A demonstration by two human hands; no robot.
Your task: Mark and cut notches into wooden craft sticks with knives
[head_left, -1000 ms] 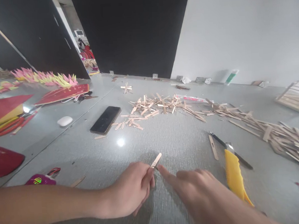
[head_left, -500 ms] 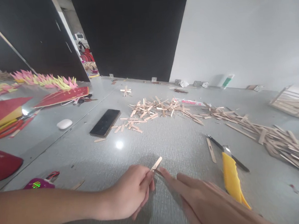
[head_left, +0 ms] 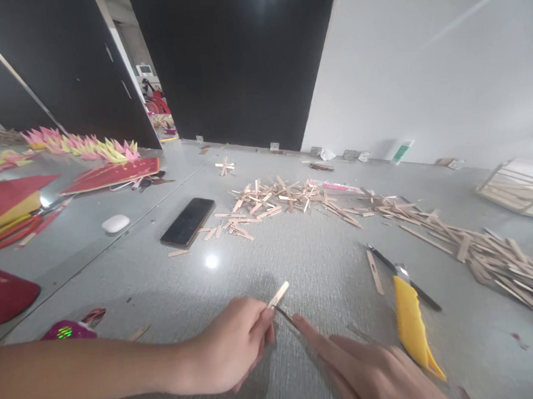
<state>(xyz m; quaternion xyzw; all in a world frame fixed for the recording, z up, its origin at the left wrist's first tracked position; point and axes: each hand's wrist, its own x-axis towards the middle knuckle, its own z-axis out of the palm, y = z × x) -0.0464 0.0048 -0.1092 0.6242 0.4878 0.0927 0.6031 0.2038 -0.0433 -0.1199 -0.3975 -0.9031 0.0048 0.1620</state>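
My left hand (head_left: 233,346) is closed around a wooden popsicle stick (head_left: 280,293), whose rounded end sticks out past the thumb and fingers. Just right of it, my right hand (head_left: 364,365) grips a thin dark-bladed knife (head_left: 284,314), the index finger stretched along its blade. The knife's tip meets the stick close to my left thumb; its handle is hidden in my palm. On the table to the right lies a yellow-handled cutter (head_left: 412,329) with dark metal arms. A loose popsicle stick with a slot in it (head_left: 374,272) is beside this cutter.
Short stick pieces (head_left: 271,199) lie heaped beyond my hands, with longer sticks (head_left: 514,262) piled at right. A phone (head_left: 189,221), a white case (head_left: 115,224) and orange-handled scissors (head_left: 15,231) are on the left. A wooden frame (head_left: 519,190) stands far right.
My right hand has drawn back a little, down and to the right, and more of the knife's blade shows. My left hand keeps the stick in nearly the same place.
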